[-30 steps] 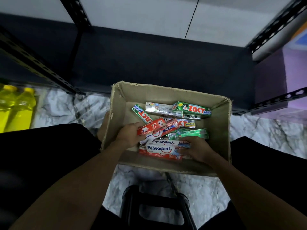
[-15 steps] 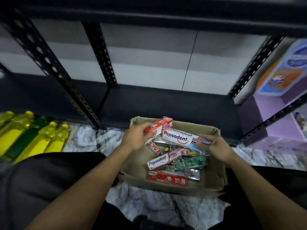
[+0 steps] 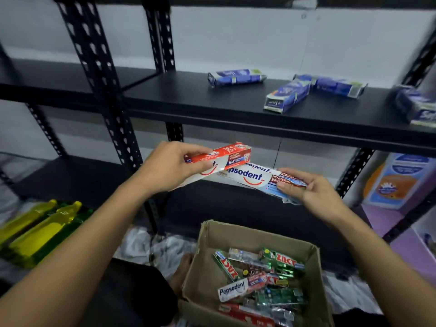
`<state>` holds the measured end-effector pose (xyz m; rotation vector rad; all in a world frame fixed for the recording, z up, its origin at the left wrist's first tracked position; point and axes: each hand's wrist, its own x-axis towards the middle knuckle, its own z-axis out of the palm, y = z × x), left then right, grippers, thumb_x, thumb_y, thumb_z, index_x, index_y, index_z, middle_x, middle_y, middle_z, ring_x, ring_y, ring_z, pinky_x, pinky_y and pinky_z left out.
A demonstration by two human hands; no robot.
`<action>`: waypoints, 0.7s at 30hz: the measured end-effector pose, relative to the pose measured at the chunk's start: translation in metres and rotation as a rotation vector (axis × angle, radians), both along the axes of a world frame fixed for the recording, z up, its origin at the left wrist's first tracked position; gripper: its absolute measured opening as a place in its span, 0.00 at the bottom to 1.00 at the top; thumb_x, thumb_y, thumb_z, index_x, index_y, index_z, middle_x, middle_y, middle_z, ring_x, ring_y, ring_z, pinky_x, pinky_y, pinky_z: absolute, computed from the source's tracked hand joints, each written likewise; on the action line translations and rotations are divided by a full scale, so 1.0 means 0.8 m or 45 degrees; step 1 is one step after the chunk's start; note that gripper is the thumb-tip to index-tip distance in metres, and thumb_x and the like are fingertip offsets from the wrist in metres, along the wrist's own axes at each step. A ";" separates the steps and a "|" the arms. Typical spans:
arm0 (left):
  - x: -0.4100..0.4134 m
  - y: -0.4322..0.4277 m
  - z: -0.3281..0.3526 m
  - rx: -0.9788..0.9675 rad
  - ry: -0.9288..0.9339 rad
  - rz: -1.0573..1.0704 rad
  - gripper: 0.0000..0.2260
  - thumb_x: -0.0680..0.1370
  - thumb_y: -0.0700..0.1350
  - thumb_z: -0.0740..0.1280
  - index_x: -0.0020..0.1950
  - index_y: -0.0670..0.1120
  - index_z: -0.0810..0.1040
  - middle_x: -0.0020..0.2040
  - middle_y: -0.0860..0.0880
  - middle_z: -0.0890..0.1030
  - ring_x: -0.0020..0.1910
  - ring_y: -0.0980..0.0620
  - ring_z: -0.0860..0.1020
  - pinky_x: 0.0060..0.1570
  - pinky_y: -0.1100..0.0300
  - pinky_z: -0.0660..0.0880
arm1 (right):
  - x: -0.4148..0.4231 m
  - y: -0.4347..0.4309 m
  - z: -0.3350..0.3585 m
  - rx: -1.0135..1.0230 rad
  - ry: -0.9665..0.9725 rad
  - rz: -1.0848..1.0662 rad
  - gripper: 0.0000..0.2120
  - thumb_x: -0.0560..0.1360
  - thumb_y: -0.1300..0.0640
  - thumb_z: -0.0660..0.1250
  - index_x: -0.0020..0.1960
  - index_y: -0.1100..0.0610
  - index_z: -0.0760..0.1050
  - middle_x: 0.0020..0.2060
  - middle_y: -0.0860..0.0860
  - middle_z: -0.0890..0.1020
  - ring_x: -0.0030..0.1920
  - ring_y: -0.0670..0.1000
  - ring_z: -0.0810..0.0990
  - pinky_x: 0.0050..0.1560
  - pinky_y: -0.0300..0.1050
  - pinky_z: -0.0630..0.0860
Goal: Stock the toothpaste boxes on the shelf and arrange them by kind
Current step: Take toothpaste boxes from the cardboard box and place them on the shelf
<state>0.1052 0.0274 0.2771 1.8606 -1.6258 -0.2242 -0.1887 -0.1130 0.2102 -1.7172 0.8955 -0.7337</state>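
Slippage looms — left hand [image 3: 165, 167] pinches a red box [image 3: 220, 155] atop a white box [image 3: 207, 172], right hand [image 3: 315, 193] grips stacked Pepsodent boxes [image 3: 253, 177]. Shelving them beside the blue boxes [image 3: 236, 77] would mix kinds.

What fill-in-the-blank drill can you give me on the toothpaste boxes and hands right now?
The left hand grips a red box, and the right hand grips a white box branded ____.
The boxes lying on the upper shelf are ____ in colour.
The green boxes in the cardboard carton read ____.
Missing words: Pepsodent; blue; ZACT.
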 end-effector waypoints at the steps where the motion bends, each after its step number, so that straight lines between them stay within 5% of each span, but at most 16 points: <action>1: 0.002 0.006 0.017 -0.031 0.007 0.002 0.13 0.76 0.55 0.73 0.60 0.58 0.83 0.34 0.67 0.81 0.28 0.73 0.73 0.30 0.75 0.66 | 0.010 0.003 0.018 -0.035 -0.012 0.013 0.18 0.73 0.58 0.73 0.62 0.54 0.79 0.47 0.45 0.86 0.44 0.41 0.84 0.43 0.28 0.75; 5: 0.026 0.024 0.071 -0.148 -0.005 0.059 0.14 0.74 0.55 0.74 0.59 0.57 0.84 0.44 0.59 0.85 0.26 0.71 0.73 0.28 0.74 0.66 | 0.049 0.005 0.074 -0.201 -0.048 0.047 0.16 0.72 0.57 0.74 0.60 0.53 0.80 0.45 0.45 0.86 0.42 0.42 0.83 0.42 0.35 0.77; 12: 0.089 0.009 0.129 -0.192 -0.047 0.286 0.15 0.74 0.59 0.74 0.58 0.58 0.84 0.45 0.58 0.85 0.26 0.62 0.76 0.24 0.69 0.70 | 0.109 -0.034 0.141 -0.489 0.002 -0.015 0.19 0.71 0.47 0.75 0.60 0.50 0.80 0.49 0.44 0.86 0.51 0.45 0.84 0.59 0.49 0.78; 18: 0.133 -0.048 0.151 -0.234 -0.252 0.535 0.15 0.73 0.60 0.72 0.57 0.56 0.85 0.51 0.54 0.85 0.46 0.55 0.81 0.40 0.58 0.76 | 0.160 -0.060 0.171 -0.630 0.079 -0.201 0.19 0.72 0.44 0.74 0.61 0.50 0.80 0.49 0.44 0.85 0.50 0.44 0.83 0.59 0.46 0.77; 21: 0.152 -0.081 0.151 -0.198 -0.403 0.652 0.15 0.72 0.61 0.72 0.54 0.57 0.85 0.51 0.52 0.85 0.50 0.49 0.80 0.41 0.57 0.76 | 0.181 -0.067 0.178 -0.685 0.146 -0.284 0.20 0.73 0.43 0.72 0.61 0.51 0.80 0.50 0.47 0.85 0.52 0.48 0.82 0.57 0.45 0.76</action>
